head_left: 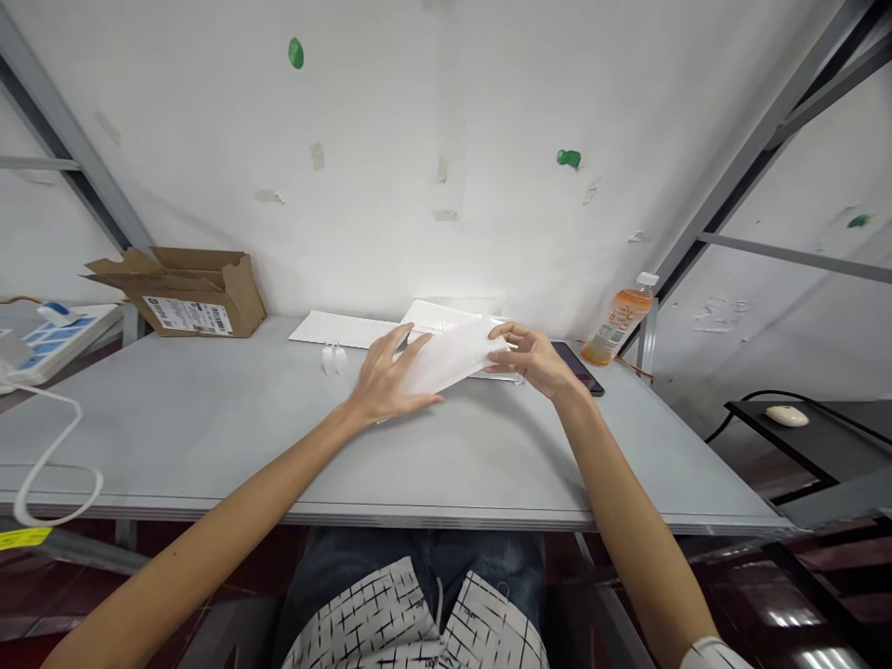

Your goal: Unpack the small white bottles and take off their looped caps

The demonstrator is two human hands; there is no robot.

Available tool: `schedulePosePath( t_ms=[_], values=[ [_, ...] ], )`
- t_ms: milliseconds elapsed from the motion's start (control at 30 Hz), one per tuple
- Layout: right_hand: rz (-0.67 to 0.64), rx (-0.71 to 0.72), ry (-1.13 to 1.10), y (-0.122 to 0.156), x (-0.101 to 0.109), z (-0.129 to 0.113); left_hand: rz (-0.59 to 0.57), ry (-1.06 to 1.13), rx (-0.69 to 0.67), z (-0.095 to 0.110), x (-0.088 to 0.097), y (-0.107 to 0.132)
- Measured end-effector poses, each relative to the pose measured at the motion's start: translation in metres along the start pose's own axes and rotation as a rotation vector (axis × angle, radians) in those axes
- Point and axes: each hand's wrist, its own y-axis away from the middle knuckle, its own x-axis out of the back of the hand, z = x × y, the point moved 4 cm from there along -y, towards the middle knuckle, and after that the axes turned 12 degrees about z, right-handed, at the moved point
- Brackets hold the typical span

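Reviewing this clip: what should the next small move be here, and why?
Probably the right hand should ease the white sheet down flat onto the grey table. It pinches one end of the sheet, the left hand is spread over the other end, and the sheet appears tilted just above the tabletop.

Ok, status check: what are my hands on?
Left hand and right hand both on white packet. Dark tablet beside right hand, not blocking.

Bright glare on white wall (pixel 446 251); soft shadows; edges bowed, wide-angle distortion.
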Motion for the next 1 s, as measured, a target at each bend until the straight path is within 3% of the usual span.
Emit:
schedulePosePath(
  t_ms=[100,167,333,467,567,700,833,1000],
  values=[
    [-0.039,-0.008,0.011,0.003,-0.010,0.002,-0.181,0.027,-0.007,0.003,-0.011,0.007],
    [-0.065,-0.002,0.040,0.004,-0.011,0.003,-0.226,0.035,0.010,0.001,-0.015,0.010],
    [-0.092,0.113,0.187,0.002,-0.008,0.005,-0.101,0.031,-0.033,-0.007,-0.006,0.003],
    [0.062,0.277,0.401,0.000,-0.005,0.004,-0.007,-0.031,-0.014,-0.015,0.004,-0.002],
    [0.143,0.319,0.486,-0.001,-0.002,0.004,0.090,-0.067,0.013,-0.020,0.013,-0.005],
    [0.223,0.251,0.435,-0.006,0.009,0.008,0.170,-0.097,-0.056,-0.012,0.021,-0.009],
    [0.252,0.150,0.308,-0.011,0.016,0.011,0.014,-0.053,-0.163,0.008,0.011,-0.007],
    [0.207,-0.039,0.125,-0.009,0.011,0.011,-0.123,-0.059,-0.112,0.016,-0.002,0.001]
  ],
)
